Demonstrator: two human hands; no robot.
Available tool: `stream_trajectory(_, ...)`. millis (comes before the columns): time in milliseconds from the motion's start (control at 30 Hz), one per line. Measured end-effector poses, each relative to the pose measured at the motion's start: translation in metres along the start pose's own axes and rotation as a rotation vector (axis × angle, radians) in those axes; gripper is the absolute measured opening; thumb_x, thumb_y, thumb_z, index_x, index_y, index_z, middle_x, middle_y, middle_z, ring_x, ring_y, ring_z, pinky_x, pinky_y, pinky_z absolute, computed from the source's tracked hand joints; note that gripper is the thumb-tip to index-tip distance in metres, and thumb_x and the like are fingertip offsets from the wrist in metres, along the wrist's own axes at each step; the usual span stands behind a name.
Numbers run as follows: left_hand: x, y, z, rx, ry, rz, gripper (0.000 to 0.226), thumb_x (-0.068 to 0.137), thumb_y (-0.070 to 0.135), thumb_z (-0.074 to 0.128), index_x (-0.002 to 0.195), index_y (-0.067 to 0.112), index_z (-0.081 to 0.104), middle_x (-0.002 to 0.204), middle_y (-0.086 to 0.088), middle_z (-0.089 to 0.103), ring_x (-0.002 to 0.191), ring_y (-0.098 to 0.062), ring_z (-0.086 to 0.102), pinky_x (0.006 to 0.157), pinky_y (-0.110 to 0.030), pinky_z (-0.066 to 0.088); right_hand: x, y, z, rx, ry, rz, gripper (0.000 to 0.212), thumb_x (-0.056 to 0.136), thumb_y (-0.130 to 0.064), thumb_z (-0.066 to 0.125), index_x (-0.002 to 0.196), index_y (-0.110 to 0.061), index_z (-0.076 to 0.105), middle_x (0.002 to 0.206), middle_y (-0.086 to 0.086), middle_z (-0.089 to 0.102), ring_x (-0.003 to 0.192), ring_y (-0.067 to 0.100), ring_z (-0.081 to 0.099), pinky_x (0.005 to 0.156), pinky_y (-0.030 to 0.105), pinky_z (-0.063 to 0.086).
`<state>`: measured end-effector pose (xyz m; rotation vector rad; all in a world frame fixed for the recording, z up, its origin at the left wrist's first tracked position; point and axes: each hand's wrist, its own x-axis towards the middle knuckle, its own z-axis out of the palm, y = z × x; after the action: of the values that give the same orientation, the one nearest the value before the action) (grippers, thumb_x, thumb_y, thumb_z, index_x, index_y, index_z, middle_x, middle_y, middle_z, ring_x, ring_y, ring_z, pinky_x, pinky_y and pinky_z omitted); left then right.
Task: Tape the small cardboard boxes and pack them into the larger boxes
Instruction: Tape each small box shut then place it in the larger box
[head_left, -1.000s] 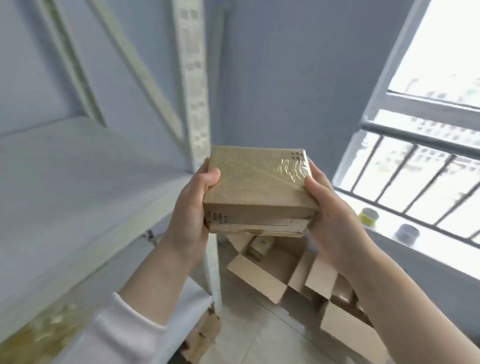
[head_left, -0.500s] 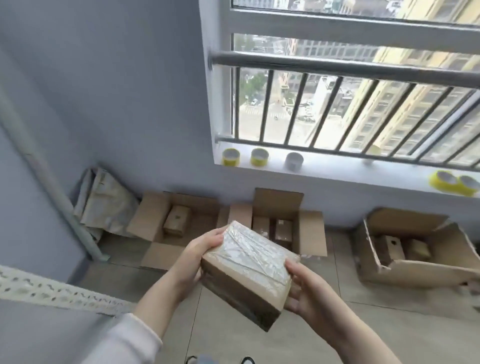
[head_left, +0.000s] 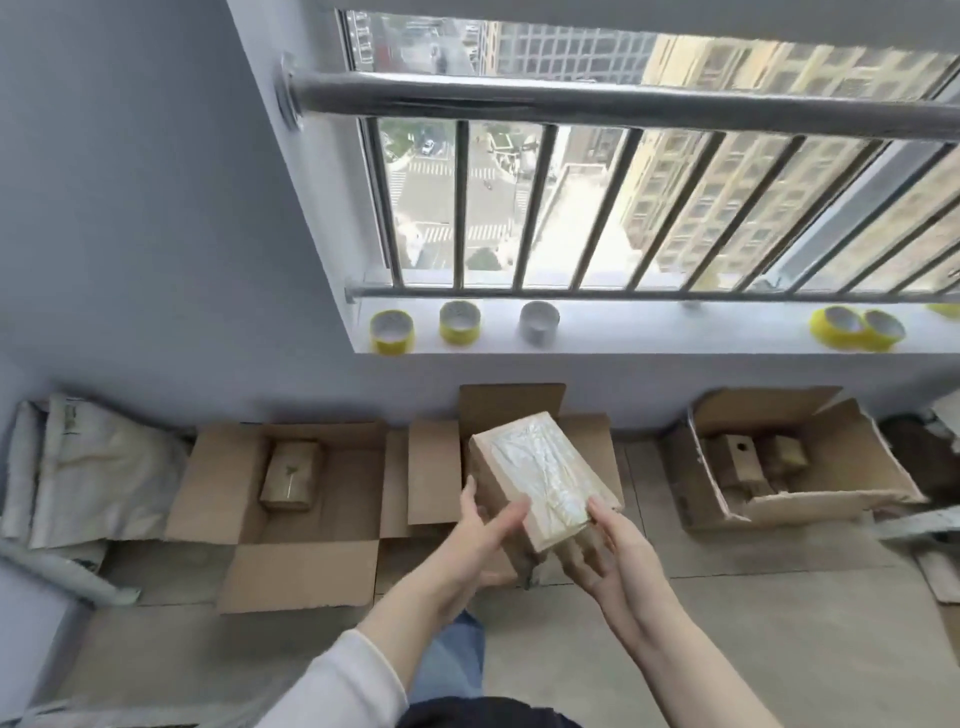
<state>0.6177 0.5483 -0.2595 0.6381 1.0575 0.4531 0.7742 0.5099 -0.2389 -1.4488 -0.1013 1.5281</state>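
I hold a small taped cardboard box (head_left: 540, 473), its top shiny with clear tape, tilted over the middle large open box (head_left: 434, 478) on the floor. My left hand (head_left: 488, 530) grips its near left edge and underside. My right hand (head_left: 602, 540) supports its near right corner from below. To the left stands another large open box (head_left: 218, 488) with one small taped box (head_left: 291, 475) inside. A third large open box (head_left: 852, 457) at the right holds several small boxes (head_left: 737, 460).
Tape rolls (head_left: 392, 332) sit along the white window sill (head_left: 649, 332) under a barred window. Folded white bags (head_left: 93, 467) lean against the wall at the left. Flat cardboard pieces (head_left: 940, 571) lie on the tiled floor at far right.
The view swung from the shelf to the window wall and tilted down. Both hands carried the small box lower and forward, over the middle large box.
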Motion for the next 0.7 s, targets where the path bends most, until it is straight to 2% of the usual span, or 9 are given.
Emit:
stream_trajectory(100, 0.033, 0.011, -0.001, -0.066, 0.05, -0.007, 0.1, 0.079, 0.036, 0.07, 0.146, 0.041, -0.003, 0.145, 0.001, 0.038, 0.112, -0.017, 0.054, 0.068, -0.031, 0.055, 0.027, -0.006, 0.016, -0.028, 0.039, 0.001, 0.029, 0.091, -0.021, 0.056, 0.116, -0.007, 0.056, 0.105, 0.011, 0.07, 0.087, 0.02, 0.065, 0.071, 0.031, 0.05)
stream_trajectory(233, 0.069, 0.024, -0.015, -0.105, 0.08, -0.019, 0.085, 0.083, 0.026, 0.067, 0.146, 0.04, 0.013, 0.139, 0.003, 0.047, 0.111, -0.014, 0.058, 0.065, -0.025, 0.054, 0.056, -0.017, 0.015, -0.096, 0.023, 0.083, 0.033, 0.092, -0.029, 0.055, 0.119, -0.013, 0.059, 0.114, 0.007, 0.069, 0.108, 0.023, 0.06, 0.086, 0.04, 0.049)
stream_trajectory(300, 0.087, 0.031, -0.02, -0.108, 0.079, -0.019, 0.084, 0.081, 0.027, 0.069, 0.146, 0.037, 0.018, 0.136, 0.002, 0.05, 0.11, -0.015, 0.06, 0.072, -0.026, 0.054, 0.072, -0.025, 0.01, -0.098, -0.006, 0.127, 0.032, 0.091, -0.03, 0.055, 0.119, -0.014, 0.06, 0.11, 0.005, 0.071, 0.104, 0.022, 0.064, 0.09, 0.039, 0.051)
stream_trajectory(400, 0.119, 0.037, -0.018, -0.081, 0.102, -0.043, 0.083, 0.079, 0.036, 0.068, 0.147, 0.032, 0.022, 0.139, 0.003, 0.048, 0.117, -0.016, 0.056, 0.093, -0.035, 0.049, 0.102, -0.034, 0.004, -0.122, -0.043, 0.184, 0.031, 0.093, -0.031, 0.053, 0.117, -0.015, 0.06, 0.108, 0.006, 0.072, 0.106, 0.024, 0.065, 0.096, 0.041, 0.049)
stream_trajectory(467, 0.136, 0.037, -0.012, -0.074, 0.154, -0.061, 0.081, 0.079, 0.041, 0.067, 0.147, 0.03, 0.023, 0.14, 0.004, 0.047, 0.121, -0.016, 0.051, 0.104, -0.04, 0.041, 0.123, -0.036, 0.0, -0.109, -0.017, 0.218, 0.027, 0.092, -0.033, 0.055, 0.114, -0.018, 0.061, 0.104, 0.003, 0.073, 0.103, 0.021, 0.067, 0.087, 0.037, 0.053)
stream_trajectory(533, 0.153, 0.033, -0.005, -0.067, 0.225, -0.085, 0.076, 0.08, 0.044, 0.065, 0.145, 0.03, 0.028, 0.139, 0.005, 0.047, 0.122, -0.015, 0.048, 0.107, -0.041, 0.037, 0.146, -0.037, -0.005, -0.092, 0.014, 0.265, 0.025, 0.091, -0.034, 0.056, 0.11, -0.019, 0.061, 0.098, 0.002, 0.075, 0.1, 0.02, 0.066, 0.077, 0.032, 0.053)
stream_trajectory(600, 0.168, 0.024, 0.005, -0.1, 0.284, -0.11, 0.067, 0.084, 0.041, 0.063, 0.142, 0.028, 0.034, 0.135, 0.005, 0.049, 0.117, -0.012, 0.049, 0.098, -0.034, 0.041, 0.171, -0.04, -0.011, -0.092, 0.053, 0.309, 0.023, 0.091, -0.034, 0.057, 0.109, -0.019, 0.06, 0.099, 0.005, 0.073, 0.1, 0.02, 0.064, 0.072, 0.032, 0.052)
stream_trajectory(700, 0.191, 0.007, 0.022, -0.256, 0.35, -0.162, 0.056, 0.089, 0.028, 0.06, 0.14, 0.02, 0.038, 0.132, 0.002, 0.053, 0.106, -0.008, 0.054, 0.071, -0.019, 0.048, 0.206, -0.045, -0.023, -0.174, 0.062, 0.334, 0.024, 0.092, -0.033, 0.055, 0.108, -0.017, 0.062, 0.097, 0.004, 0.074, 0.099, 0.02, 0.065, 0.067, 0.03, 0.053)
